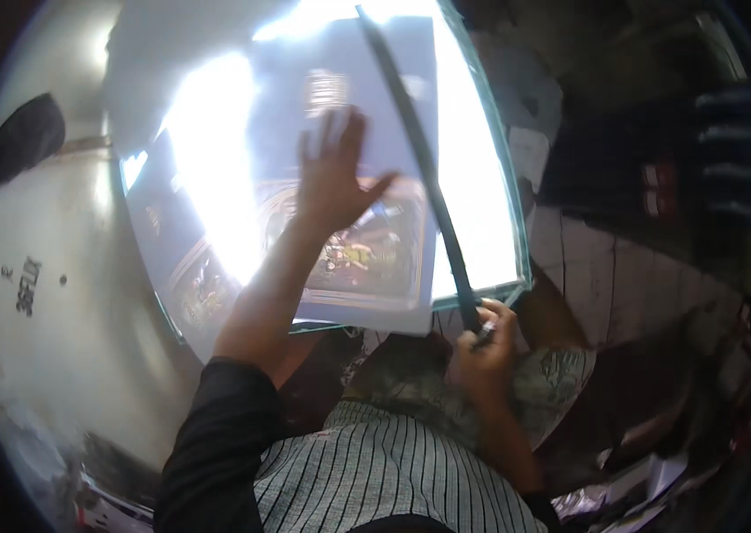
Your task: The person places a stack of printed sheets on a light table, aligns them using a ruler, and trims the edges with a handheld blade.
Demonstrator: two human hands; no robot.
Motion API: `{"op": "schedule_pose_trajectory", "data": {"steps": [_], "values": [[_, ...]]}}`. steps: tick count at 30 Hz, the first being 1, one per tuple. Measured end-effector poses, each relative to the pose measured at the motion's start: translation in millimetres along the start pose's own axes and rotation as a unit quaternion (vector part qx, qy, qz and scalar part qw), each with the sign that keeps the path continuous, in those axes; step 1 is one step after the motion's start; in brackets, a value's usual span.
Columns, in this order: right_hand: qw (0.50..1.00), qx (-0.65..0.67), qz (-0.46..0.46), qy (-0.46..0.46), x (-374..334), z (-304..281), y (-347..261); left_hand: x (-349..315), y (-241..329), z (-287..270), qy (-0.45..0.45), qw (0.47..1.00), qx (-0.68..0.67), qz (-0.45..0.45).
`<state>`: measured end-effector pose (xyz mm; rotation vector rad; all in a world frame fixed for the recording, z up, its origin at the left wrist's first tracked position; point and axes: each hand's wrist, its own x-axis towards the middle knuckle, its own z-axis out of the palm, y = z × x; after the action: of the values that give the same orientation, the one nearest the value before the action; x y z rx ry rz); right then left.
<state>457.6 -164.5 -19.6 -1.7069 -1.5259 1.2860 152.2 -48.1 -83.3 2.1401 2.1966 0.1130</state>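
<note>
My left hand (335,182) lies with its fingers spread on a blue printed sheet (286,107) that bears a framed picture in its lower half. My right hand (489,346), nearer to me, is closed round the near end of a long, dark, narrow strip like a ruler (420,147). The strip slants away over the sheet's right part, its far end by the top of the view. Beneath is a brightly glowing glass-topped table (477,204) with a greenish edge. Another blue printed sheet (189,266) lies to the left, partly behind my forearm.
A pale surface (47,346) with dark lettering fills the left side, and a dark rounded object (29,138) stands out there. On the right are dark blue stacked shapes (668,151), a pale tiled floor (584,275) and crumpled, shiny items (633,484) low down.
</note>
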Motion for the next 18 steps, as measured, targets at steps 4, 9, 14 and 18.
{"op": "schedule_pose_trajectory", "data": {"steps": [4,9,14,18], "values": [[0.990,0.082,0.113,0.003,22.8,-48.3,19.3,15.2,14.3,-19.8,-0.126,0.962,-0.051,0.238],[0.961,-0.230,-0.041,0.150,40.7,-70.3,36.7,13.0,-2.5,-20.3,-0.102,0.954,-0.045,0.278],[0.941,-0.251,-0.162,0.158,16.4,-53.8,30.7,3.8,-22.6,-10.5,0.057,0.994,0.032,-0.089],[0.944,-0.262,-0.187,0.072,-5.9,-37.7,40.0,19.2,-17.9,-9.0,0.087,0.991,-0.045,-0.094]]}}
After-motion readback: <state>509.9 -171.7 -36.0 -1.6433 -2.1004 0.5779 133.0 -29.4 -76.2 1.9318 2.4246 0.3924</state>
